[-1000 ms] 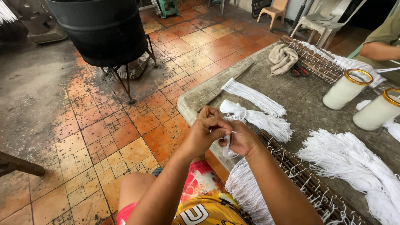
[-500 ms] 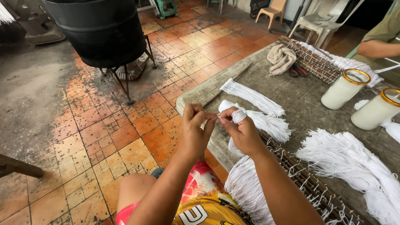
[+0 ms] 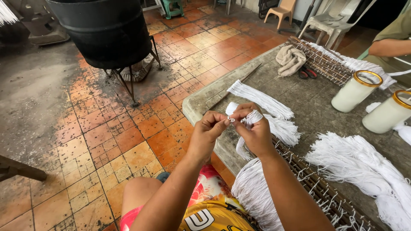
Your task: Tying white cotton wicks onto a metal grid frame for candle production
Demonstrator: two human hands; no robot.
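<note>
My right hand (image 3: 253, 128) grips a small bundle of white wick strings (image 3: 242, 147) whose ends hang down past the concrete table's edge (image 3: 195, 107). My left hand (image 3: 208, 132) pinches a tiny metal wick tab (image 3: 230, 119) between thumb and forefinger, right against the tip of one string held by my right hand. Both hands hover just in front of the table's near corner, above my lap.
More white wick bundles (image 3: 261, 99) and a big pile (image 3: 364, 167) lie on the table, with two wax-filled jars (image 3: 357, 90), a wire rack (image 3: 317, 188), a rag (image 3: 290, 60) and scissors (image 3: 307, 72). Another person's arm (image 3: 387, 47) rests far right. A black drum on a stand (image 3: 102, 30) stands on the tiled floor.
My hands have risen from my lap toward the table corner and parted slightly; the left fingers now pinch the small tab at the string tip.
</note>
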